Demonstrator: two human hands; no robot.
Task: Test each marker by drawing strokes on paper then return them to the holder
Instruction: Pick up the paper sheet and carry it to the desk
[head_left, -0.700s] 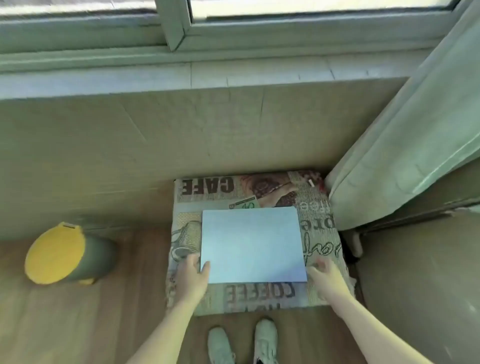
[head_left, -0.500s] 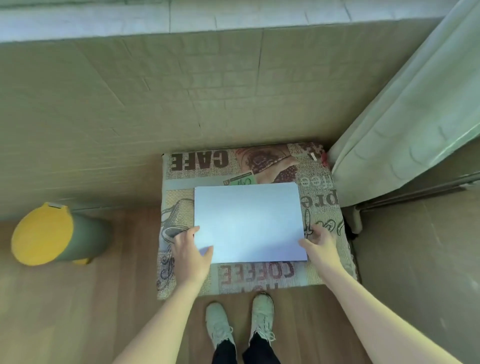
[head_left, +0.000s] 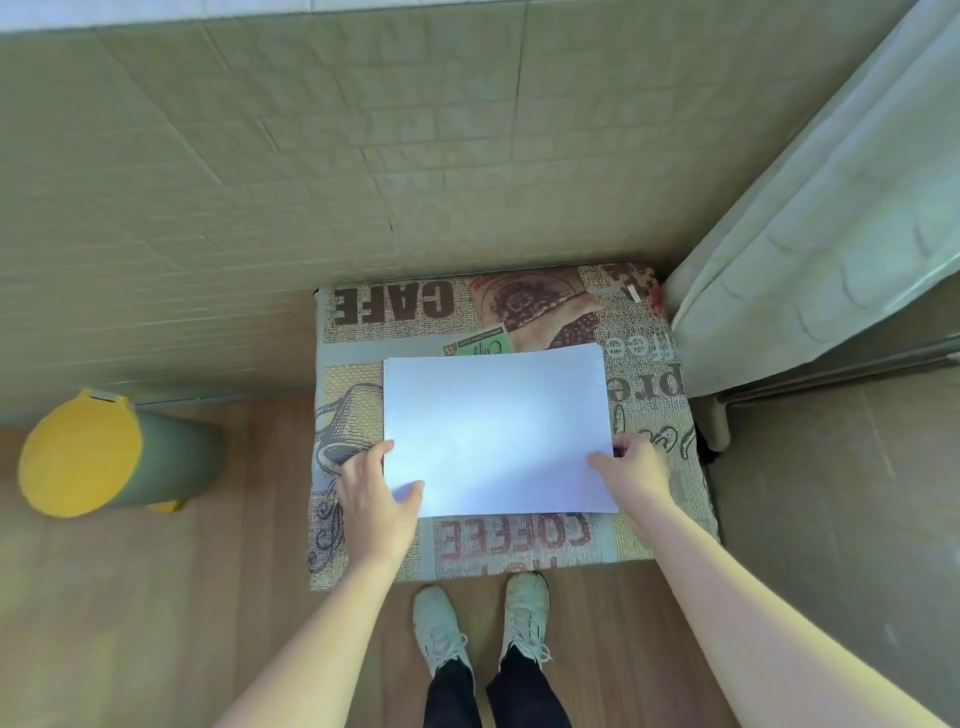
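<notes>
A blank white sheet of paper (head_left: 496, 431) lies flat on a square cushion (head_left: 649, 519) printed with CAFE and COFFEE. My left hand (head_left: 374, 499) is at the sheet's lower left corner, its thumb over the paper and its fingers along the left edge. My right hand (head_left: 631, 470) is at the lower right edge, thumb on the paper and fingers just off its side. Neither hand holds anything else. I see no markers and no marker holder.
A green cylinder with a yellow lid (head_left: 83, 457) stands on the wooden floor at the left. A tiled wall (head_left: 363, 156) rises behind the cushion. A pale curtain (head_left: 831, 208) hangs at the right. My shoes (head_left: 483, 623) stand just in front of the cushion.
The camera has tilted down, so the window is out of view. Both hands have slid from the sheet's bottom corners a little up its sides. The paper stays where it was.
</notes>
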